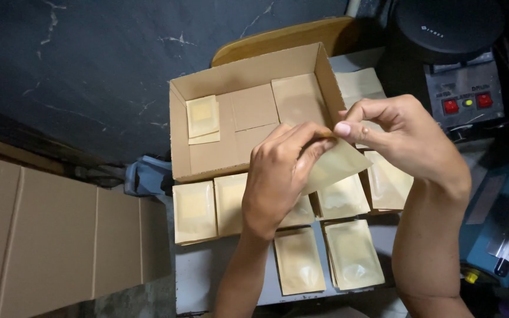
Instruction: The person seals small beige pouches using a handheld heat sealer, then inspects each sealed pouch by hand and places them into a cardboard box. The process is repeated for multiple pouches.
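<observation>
Pouches of tan paper make up the work: both hands pinch one pouch at its top edge, just in front of the open cardboard box. The left hand has its fingers closed over the pouch's upper left part, and the right hand grips the top right corner between thumb and forefinger, the other fingers curled.

Judging from how things lie, the packing is at an early stage. Inside the box a small stack sits near its left wall, and two or three flat pouches lie against its far right side; much of the box floor is bare.

Much more remains outside. A row of pouches lies on the table directly in front of the box, with further pouches nearer the person and some to the right of that row. Beyond the box's right wall another pale pouch shows, beside a heat sealer with red buttons.
</observation>
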